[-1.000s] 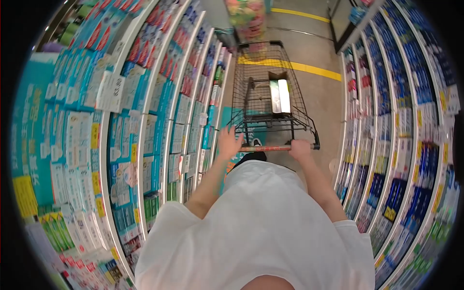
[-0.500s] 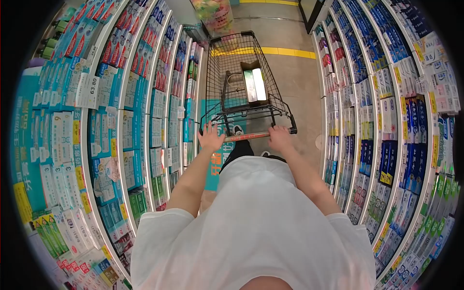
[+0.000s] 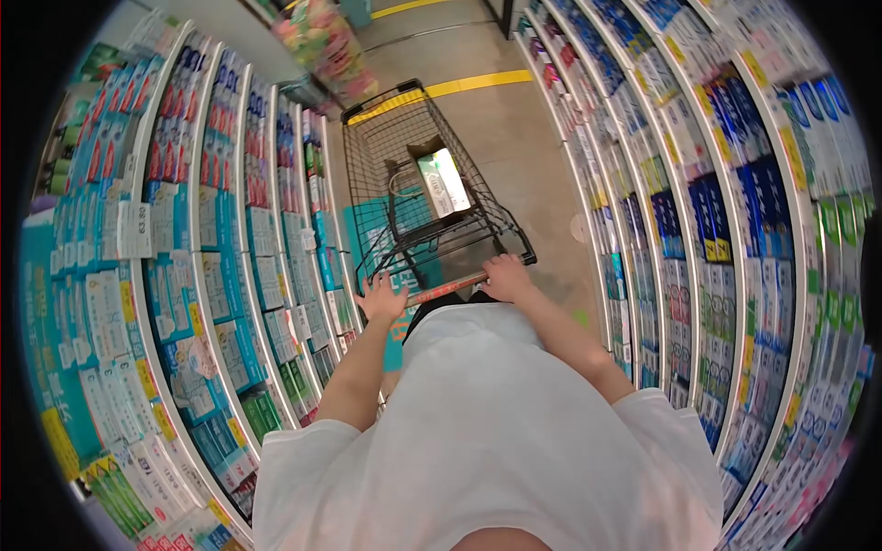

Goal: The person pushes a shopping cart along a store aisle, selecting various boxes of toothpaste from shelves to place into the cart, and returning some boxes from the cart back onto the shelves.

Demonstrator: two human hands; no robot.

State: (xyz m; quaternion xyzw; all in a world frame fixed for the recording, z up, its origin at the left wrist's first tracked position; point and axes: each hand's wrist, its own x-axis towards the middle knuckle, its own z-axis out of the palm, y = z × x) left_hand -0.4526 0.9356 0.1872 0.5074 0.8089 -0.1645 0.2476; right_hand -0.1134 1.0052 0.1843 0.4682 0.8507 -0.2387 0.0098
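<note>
A black wire shopping cart [image 3: 363, 174] stands in front of me, tilted to the left in the head view. Both of my hands are on its reddish handle [image 3: 447, 288]. My left hand [image 3: 380, 301] holds the left end, its fingers over the bar and somewhat apart, the thumb lying along it. Nearer the right end, my right hand [image 3: 507, 278] is wrapped round the bar, its fingertips partly hidden. In the cart's basket lies a box [image 3: 443, 184] with a bright white top, green at one end, and dark sides.
Shelves of toothpaste boxes [image 3: 110, 312] line the left side, with a price tag [image 3: 135, 230] reading 63.80. More packed shelves [image 3: 707, 216] run along the right. Ahead, a yellow floor strip [image 3: 482, 83] crosses the aisle, and a colourful display [image 3: 322, 46] stands at the far left.
The view has turned, so the cart and both hands appear further left, lower and more slanted. My hands keep their places on the handle. The box is still in the basket.
</note>
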